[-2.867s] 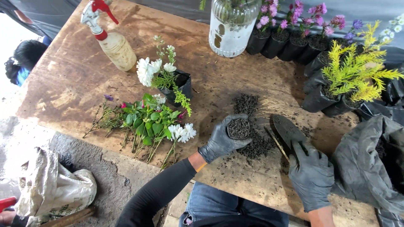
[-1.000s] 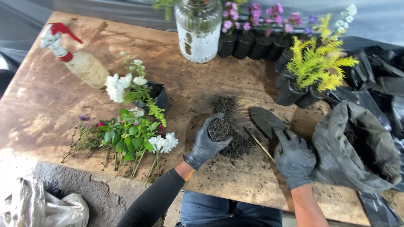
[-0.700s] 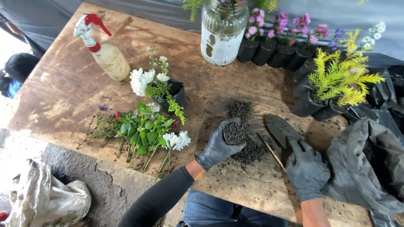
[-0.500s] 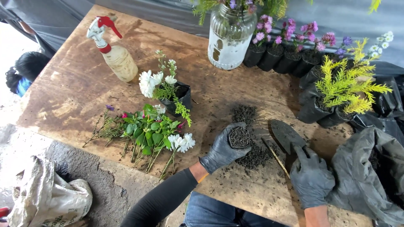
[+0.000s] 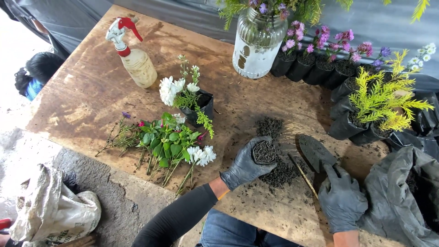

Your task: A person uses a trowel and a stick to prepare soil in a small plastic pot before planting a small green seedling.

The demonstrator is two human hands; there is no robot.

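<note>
Both my hands wear dark grey gloves. My left hand (image 5: 244,167) grips a small black pot (image 5: 264,152) filled with dark soil, held just above a pile of loose soil (image 5: 280,170) on the wooden table (image 5: 87,87). My right hand (image 5: 342,201) holds the handle of a small dark trowel (image 5: 316,152), whose blade lies flat on the table to the right of the pot. A thin wooden stick (image 5: 302,175) lies between my hands.
Cut flowers with green leaves (image 5: 167,142) lie left of my left hand, behind them a black pot with white flowers (image 5: 194,98) and a spray bottle (image 5: 135,61). A glass jar (image 5: 257,41), purple-flowered pots (image 5: 315,68) and a yellow-green plant (image 5: 382,98) stand at the back. A grey soil bag (image 5: 402,196) sits right.
The view has swayed sideways and back. My hands, the pot and the trowel keep nearly the same places over the soil pile.
</note>
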